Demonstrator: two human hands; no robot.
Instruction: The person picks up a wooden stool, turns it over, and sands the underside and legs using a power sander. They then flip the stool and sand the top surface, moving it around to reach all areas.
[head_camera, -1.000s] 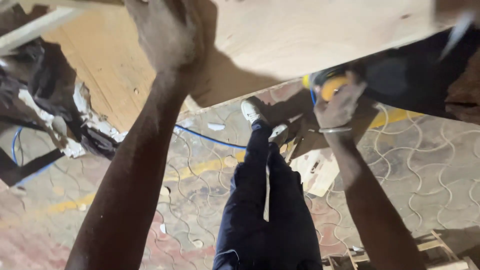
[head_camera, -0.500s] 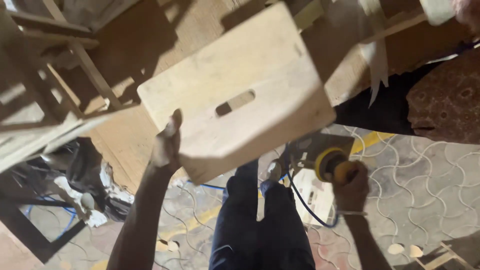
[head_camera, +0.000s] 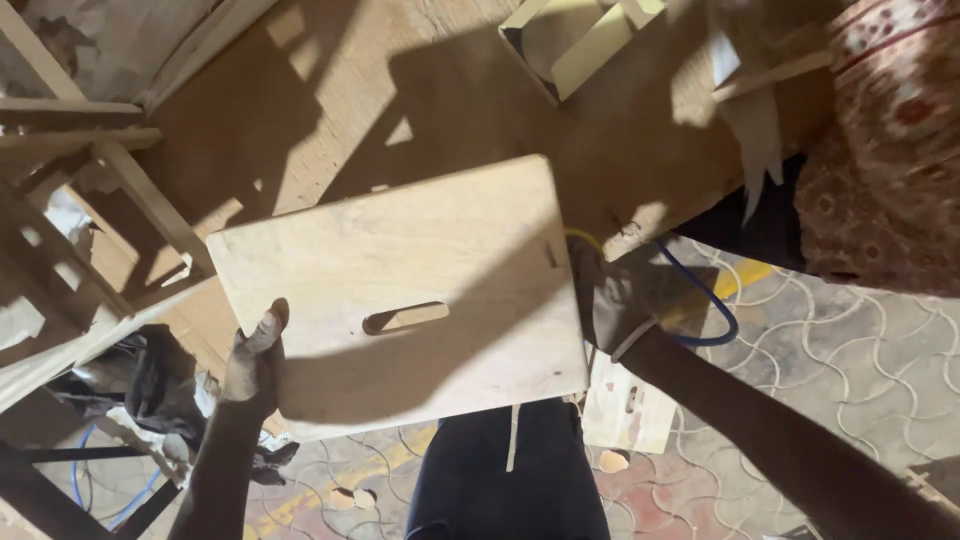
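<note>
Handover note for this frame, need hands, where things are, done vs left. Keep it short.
Left hand: grips the lower left corner of the wooden board, thumb on top.
Right hand: at the board's right edge, in shadow; what it holds is hard to make out. A blue cable loops beside it.
Board: held up in front of the workbench, slot facing the camera.
Done: board lifted and in hand.
Left: cannot tell from this view.

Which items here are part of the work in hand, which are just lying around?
In hand:
- wooden board with slot, gripped by left hand
- right hand at its right edge
- blue cable

Lying about:
- wooden frames
- patterned cloth
- scraps on paved floor
</note>
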